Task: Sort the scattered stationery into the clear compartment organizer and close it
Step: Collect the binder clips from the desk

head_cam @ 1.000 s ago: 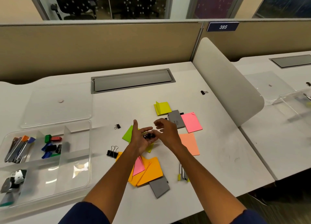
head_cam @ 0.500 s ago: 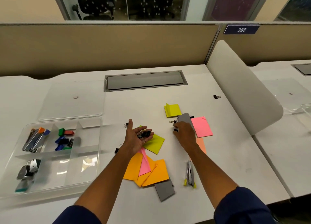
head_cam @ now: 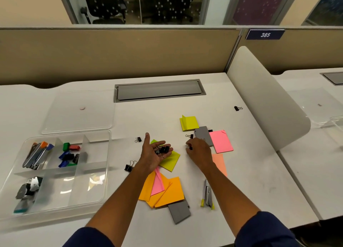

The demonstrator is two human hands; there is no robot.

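Head view: left hand (head_cam: 155, 154) palm up, fingers loosely spread, small black binder clips (head_cam: 163, 150) resting in the palm. Right hand (head_cam: 199, 150) palm down mid-table, fingertips pinching a black clip (head_cam: 190, 148). Clear organizer (head_cam: 106, 165) at the table's left edge, lid (head_cam: 79, 111) off behind it.

Black binder clips (head_cam: 163, 150), orange notes (head_cam: 171, 192), pink pad (head_cam: 220, 141), yellow-green pad (head_cam: 189, 123), grey cards (head_cam: 179, 212).
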